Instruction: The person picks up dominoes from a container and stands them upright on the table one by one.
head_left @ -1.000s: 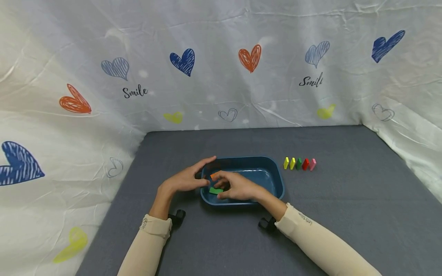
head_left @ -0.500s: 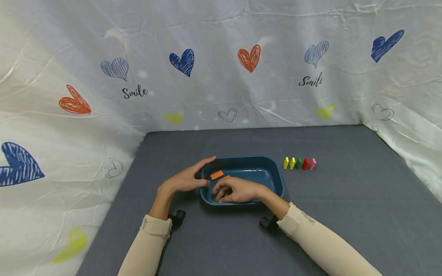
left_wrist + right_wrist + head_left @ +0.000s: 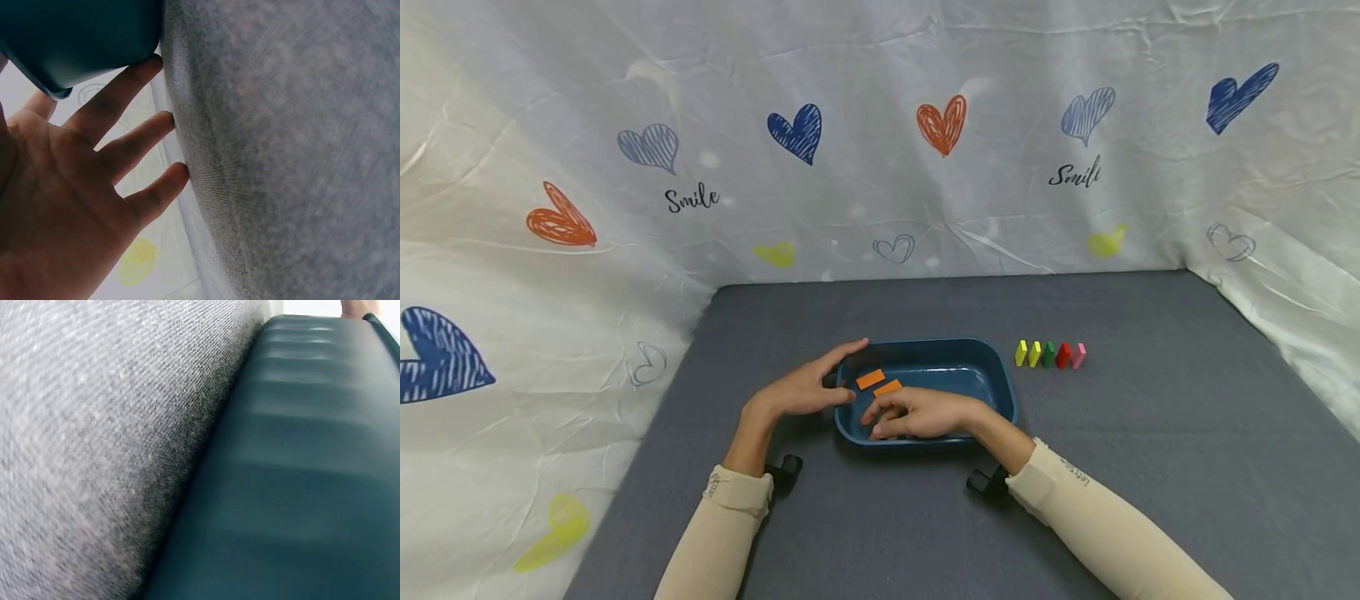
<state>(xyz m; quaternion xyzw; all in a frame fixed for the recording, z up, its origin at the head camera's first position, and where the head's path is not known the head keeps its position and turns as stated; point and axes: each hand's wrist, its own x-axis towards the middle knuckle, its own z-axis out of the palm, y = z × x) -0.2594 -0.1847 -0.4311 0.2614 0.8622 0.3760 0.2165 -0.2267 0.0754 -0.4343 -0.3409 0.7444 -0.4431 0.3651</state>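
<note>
Against the left end of the blue tray [image 3: 973, 385], the left hand [image 3: 801, 390] spreads its fingers, nearly straight, thumb at the rim and one fingertip touching the smooth outer wall; two more fingers fan out close to the grey cloth [image 3: 1195, 417], which has a fine woven grain. To that hand's right, inside the tray, the right hand [image 3: 925, 414] bends its fingers loosely downward; whether they pinch anything cannot be told, since the hand hides what lies beneath. Just beyond its fingers lie two flat oblongs, the farther orange block [image 3: 870, 379] near the left thumb and the nearer orange block [image 3: 888, 387] partly covered by the right hand. Around that hand the tray is shallow, round-cornered and thin-lipped, its floor glossy. Well to the right hand's right, outside the tray, five thin slabs stand upright in a row: two yellow blocks [image 3: 1021, 353], a green block [image 3: 1048, 355], a red block [image 3: 1063, 356] and a pink block [image 3: 1078, 357]. Beyond both hands hangs a creased white sheet [image 3: 865, 50] printed with scribbled hearts.
</note>
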